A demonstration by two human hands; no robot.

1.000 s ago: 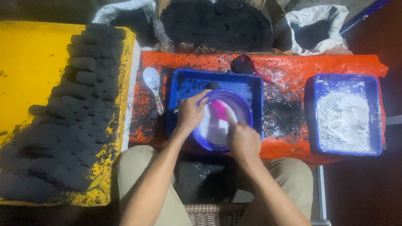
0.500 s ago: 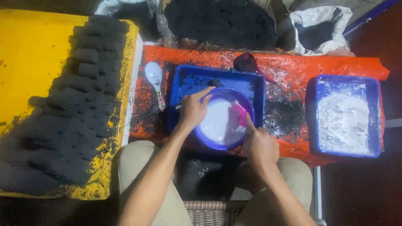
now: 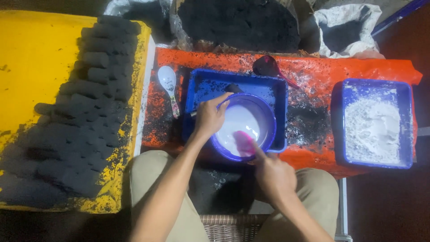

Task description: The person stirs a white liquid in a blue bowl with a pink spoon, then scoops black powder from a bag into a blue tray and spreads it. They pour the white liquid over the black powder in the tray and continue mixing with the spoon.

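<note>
The left hand (image 3: pixel 209 117) still grips the bowl's (image 3: pixel 265 117) rim; the right hand (image 3: pixel 274 175), fingers clenched on a pink spatula (image 3: pixel 244 142), has dragged it nearer.

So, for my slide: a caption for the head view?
Left hand steadies a blue bowl of white liquid; right hand stirs with a pink tool.

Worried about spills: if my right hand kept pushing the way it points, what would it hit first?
The right hand points up-left, so the pink scraper it holds would meet the white liquid in the bowl; depth unclear.

Blue bowl (image 3: pixel 268 127) of white liquid, pink spoon (image 3: pixel 244 142) dipped
</note>
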